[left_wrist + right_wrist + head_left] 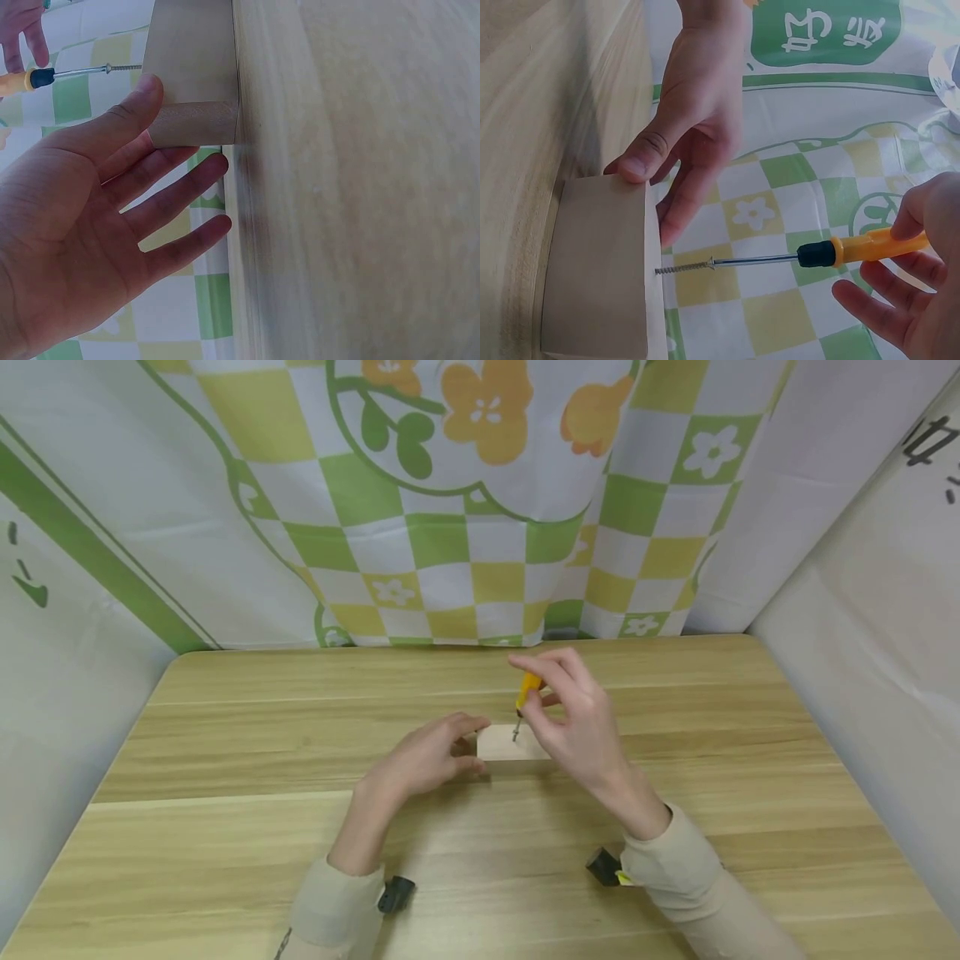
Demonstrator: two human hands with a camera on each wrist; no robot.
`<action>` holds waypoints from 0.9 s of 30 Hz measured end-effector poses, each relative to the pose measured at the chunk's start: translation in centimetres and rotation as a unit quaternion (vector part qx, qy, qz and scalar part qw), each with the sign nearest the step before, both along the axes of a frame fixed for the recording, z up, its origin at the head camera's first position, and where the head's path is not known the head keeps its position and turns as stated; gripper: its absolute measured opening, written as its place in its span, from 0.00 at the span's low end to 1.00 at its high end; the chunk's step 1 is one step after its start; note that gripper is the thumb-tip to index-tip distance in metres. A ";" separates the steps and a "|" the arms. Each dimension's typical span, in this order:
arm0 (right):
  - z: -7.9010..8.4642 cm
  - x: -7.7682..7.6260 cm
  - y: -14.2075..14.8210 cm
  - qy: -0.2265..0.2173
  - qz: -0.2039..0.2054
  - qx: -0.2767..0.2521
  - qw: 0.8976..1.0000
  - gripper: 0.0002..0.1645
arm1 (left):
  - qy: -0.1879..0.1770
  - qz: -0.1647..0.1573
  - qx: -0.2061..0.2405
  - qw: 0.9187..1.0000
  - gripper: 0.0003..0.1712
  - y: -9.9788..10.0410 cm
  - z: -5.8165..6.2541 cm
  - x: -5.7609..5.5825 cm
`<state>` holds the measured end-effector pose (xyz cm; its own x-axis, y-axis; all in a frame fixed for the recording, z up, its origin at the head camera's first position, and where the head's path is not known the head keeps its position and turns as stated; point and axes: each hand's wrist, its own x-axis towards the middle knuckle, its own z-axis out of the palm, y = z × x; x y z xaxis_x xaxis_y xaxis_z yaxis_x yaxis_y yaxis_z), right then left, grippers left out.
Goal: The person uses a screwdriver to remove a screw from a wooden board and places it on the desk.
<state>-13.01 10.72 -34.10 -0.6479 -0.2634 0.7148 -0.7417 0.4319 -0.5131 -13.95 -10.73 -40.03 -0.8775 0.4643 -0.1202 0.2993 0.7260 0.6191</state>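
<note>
Wood-grain table (pixel 225 852); flowered, checked cloth (pixel 435 539) behind; right fingers (pixel 551 672) pinch yellow screwdriver (pixel 866 247); left fingers (pixel 463 725) grip pale block (pixel 600 270)

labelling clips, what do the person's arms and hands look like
Left sleeve and right sleeve are pale beige; left hand and right hand are bare. A black device shows by the left sleeve, another with a yellow-green patch by the right.

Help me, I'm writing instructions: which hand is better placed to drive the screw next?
Likely the right hand: it holds the screwdriver, its tip at the head of the screw standing on the block. The left hand is busy gripping the block's end.
</note>
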 end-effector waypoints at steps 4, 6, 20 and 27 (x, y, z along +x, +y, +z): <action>0.1 0.0 0.2 -0.010 0.005 -0.006 1.000 0.25 | 0.003 -0.003 -0.001 1.000 0.35 0.0 0.1 0.0; 0.2 0.1 0.4 -0.011 0.006 -0.009 1.000 0.25 | 0.005 -0.006 0.000 1.000 0.35 0.0 0.0 0.0; 0.3 0.1 1.2 -0.004 0.010 -0.018 1.000 0.24 | 0.003 -0.006 -0.002 1.000 0.35 0.0 0.0 -0.1; 0.2 0.1 1.7 -0.006 0.008 -0.031 0.999 0.23 | 0.001 -0.004 0.003 1.000 0.35 0.0 0.0 0.0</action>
